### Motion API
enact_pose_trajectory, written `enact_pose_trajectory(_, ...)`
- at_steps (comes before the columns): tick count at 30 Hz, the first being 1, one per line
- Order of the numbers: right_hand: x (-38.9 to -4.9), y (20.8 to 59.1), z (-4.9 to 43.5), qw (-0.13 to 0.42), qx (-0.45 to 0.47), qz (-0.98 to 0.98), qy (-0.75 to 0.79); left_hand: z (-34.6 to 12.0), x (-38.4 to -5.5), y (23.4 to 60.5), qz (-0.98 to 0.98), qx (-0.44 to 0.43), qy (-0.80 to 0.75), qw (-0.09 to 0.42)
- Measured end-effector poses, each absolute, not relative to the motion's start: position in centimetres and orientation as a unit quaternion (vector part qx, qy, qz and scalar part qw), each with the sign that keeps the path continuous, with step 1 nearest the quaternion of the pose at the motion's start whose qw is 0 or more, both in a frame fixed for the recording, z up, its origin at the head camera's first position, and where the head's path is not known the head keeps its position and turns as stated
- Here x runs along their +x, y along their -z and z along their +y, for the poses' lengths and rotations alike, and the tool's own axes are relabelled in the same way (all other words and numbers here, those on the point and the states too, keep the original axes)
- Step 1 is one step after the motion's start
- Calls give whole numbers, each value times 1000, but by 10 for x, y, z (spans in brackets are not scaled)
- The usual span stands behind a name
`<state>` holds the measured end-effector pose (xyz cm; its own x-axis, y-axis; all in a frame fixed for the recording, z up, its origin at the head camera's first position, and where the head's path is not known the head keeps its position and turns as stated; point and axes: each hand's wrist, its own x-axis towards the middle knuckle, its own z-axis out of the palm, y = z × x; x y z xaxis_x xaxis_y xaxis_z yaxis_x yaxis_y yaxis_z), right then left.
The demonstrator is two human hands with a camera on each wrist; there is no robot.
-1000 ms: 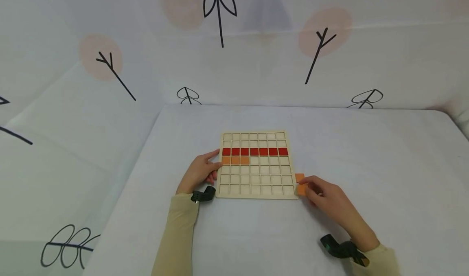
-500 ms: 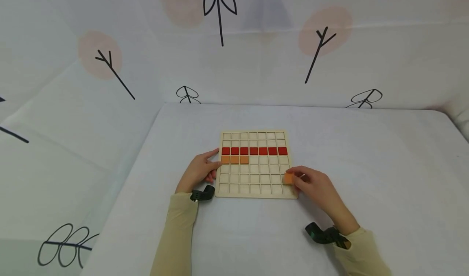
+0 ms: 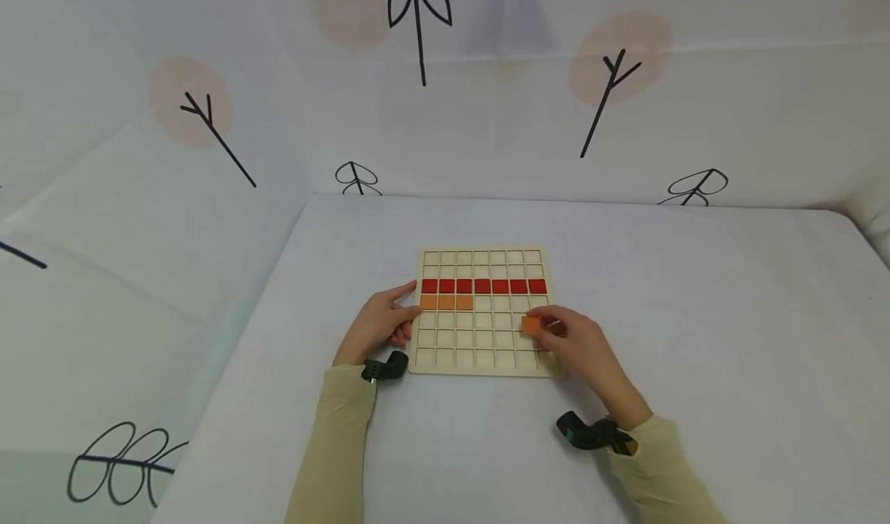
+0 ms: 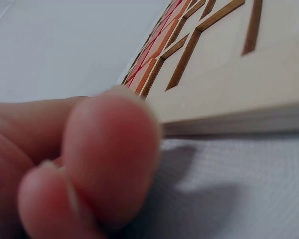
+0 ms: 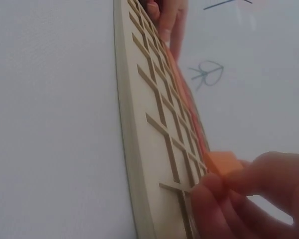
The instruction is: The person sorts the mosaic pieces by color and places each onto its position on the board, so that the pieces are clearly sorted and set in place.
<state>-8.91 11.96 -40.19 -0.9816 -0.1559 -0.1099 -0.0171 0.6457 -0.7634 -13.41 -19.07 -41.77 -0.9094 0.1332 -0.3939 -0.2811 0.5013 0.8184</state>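
A pale wooden grid board (image 3: 487, 373) lies flat on the table. A full row of red square tiles (image 3: 482, 286) crosses it, and in the row nearer the person three orange tiles (image 3: 446, 302) fill the left-hand cells. My right hand (image 3: 580, 346) pinches a loose orange tile (image 3: 531, 325) between thumb and fingers over the board's right part; the right wrist view shows this orange tile (image 5: 223, 163) from the side. At the board's left edge my left hand (image 3: 378, 327) touches the wood with index finger and thumb, its other fingers (image 4: 112, 154) bent beside the edge.
White cloth covers the table (image 3: 730, 315). Behind it hangs a light backdrop (image 3: 501, 122) with line-drawn plants. Dark wrist cameras sit on both arms, the left camera (image 3: 386, 367) close to the board's near left corner.
My right hand has carried an orange tile from beside the board's right edge up and left over the grid. The orange there no longer shows. My left hand has stayed put.
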Motion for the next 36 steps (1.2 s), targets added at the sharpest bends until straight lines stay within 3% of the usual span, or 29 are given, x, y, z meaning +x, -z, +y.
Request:
enact_pose_trajectory(21,-107,405,93,76,-73,904,414,-192,-134,420,837,-39,-505,205)
enact_pose_trajectory(36,-121,406,80,117,-39,896,427,-192,-134,418,840,-37,-500,205)
